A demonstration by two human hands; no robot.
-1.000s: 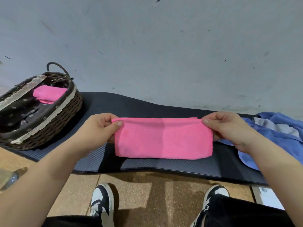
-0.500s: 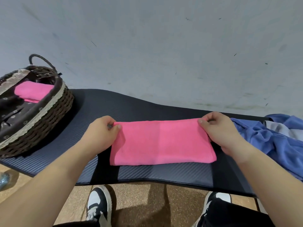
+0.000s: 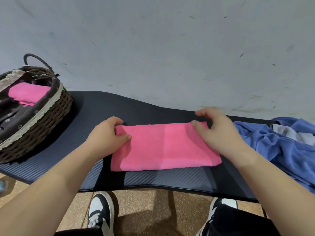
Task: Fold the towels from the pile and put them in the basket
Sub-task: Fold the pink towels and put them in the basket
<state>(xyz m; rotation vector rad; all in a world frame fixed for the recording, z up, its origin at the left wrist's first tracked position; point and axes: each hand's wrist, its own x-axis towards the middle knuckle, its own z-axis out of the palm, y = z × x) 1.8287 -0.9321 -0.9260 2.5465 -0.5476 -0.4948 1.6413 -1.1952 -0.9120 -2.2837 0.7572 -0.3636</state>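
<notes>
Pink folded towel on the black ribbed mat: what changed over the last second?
The pink folded towel was lowered flat onto the black ribbed mat. The right hand has opened its pinch, thumb still on the corner; the left hand still grips the left edge. The brown wicker basket and blue cloth pile are unchanged.

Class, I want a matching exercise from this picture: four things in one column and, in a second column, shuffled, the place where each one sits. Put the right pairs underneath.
Things
1. wicker basket
2. blue pile
3. flat pink towel
4. second pink towel

Places
a. inside the basket
b. middle of the mat
c. left end of the mat
d. right end of the mat

Pairs: 1-c, 2-d, 3-b, 4-a
</notes>
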